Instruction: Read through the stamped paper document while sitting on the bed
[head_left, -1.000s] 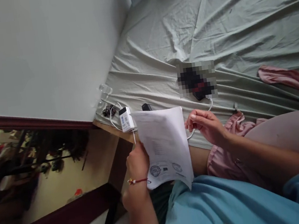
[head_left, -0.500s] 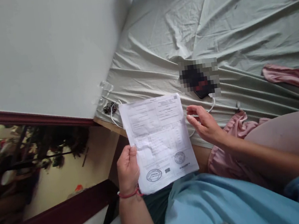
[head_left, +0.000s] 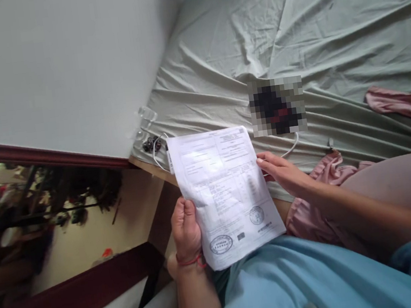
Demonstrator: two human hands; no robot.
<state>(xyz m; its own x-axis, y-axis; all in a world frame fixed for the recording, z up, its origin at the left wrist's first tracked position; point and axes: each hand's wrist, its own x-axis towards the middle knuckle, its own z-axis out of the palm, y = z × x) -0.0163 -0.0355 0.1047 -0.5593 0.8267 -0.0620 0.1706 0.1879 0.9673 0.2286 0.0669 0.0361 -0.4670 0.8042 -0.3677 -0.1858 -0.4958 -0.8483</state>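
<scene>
A white printed paper document [head_left: 230, 196] with two dark round stamps near its lower edge is held up over my lap. My left hand [head_left: 187, 227], with a red string bracelet at the wrist, grips its lower left edge between thumb and curled fingers. At the right edge, my right hand [head_left: 283, 171] has its thumb against the front of the page, with its other fingers partly hidden at the edge. The sheet is slightly creased and tilted.
A pixelated dark phone [head_left: 279, 111] with a white cable [head_left: 293, 145] lies on the pale green bedsheet [head_left: 211, 82]. Dark beads [head_left: 150, 144] and clear plastic [head_left: 145, 116] sit by the wall. Pink cloth [head_left: 328, 165] lies at right; a dark-framed mirror [head_left: 73, 272] stands at left.
My right hand has moved from just beside the document onto its right edge. The document and my left hand have shifted slightly to the right in view.
</scene>
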